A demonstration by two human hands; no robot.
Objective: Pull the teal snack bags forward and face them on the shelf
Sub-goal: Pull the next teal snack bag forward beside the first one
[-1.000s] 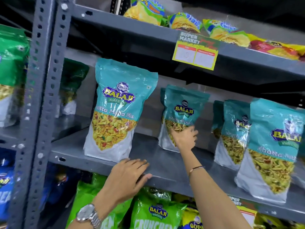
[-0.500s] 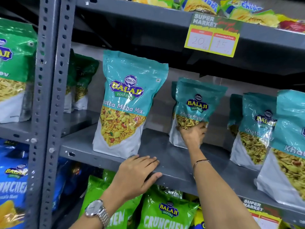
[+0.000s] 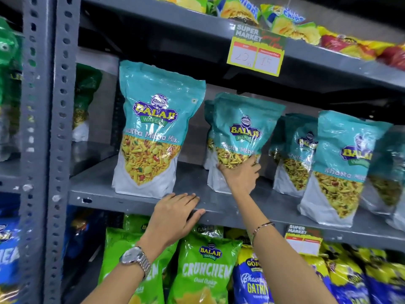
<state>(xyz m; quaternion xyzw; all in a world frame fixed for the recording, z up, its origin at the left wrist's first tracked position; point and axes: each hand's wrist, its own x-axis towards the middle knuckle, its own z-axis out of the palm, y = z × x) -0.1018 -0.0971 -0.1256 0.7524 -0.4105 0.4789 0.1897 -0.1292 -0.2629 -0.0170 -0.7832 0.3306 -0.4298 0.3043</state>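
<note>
Several teal Balaji snack bags stand on the grey middle shelf (image 3: 135, 194). The leftmost teal bag (image 3: 153, 128) stands upright near the shelf's front edge. My right hand (image 3: 241, 174) grips the lower front of the second teal bag (image 3: 243, 130), which stands further back with another teal bag behind it. My left hand (image 3: 175, 212) lies flat on the shelf's front edge, fingers apart, just below the leftmost bag. More teal bags (image 3: 337, 165) stand to the right, one near the front, others behind.
A perforated grey upright (image 3: 63, 128) bounds the shelf on the left. A yellow price tag (image 3: 256, 53) hangs from the upper shelf. Green Crunchem bags (image 3: 206, 270) and blue bags (image 3: 254, 284) fill the lower shelf. Yellow snack bags (image 3: 285, 20) lie on top.
My right hand has drawn the second teal bag forward and a little left, closer to the shelf's front. My left hand stays on the shelf edge. The camera has moved closer.
</note>
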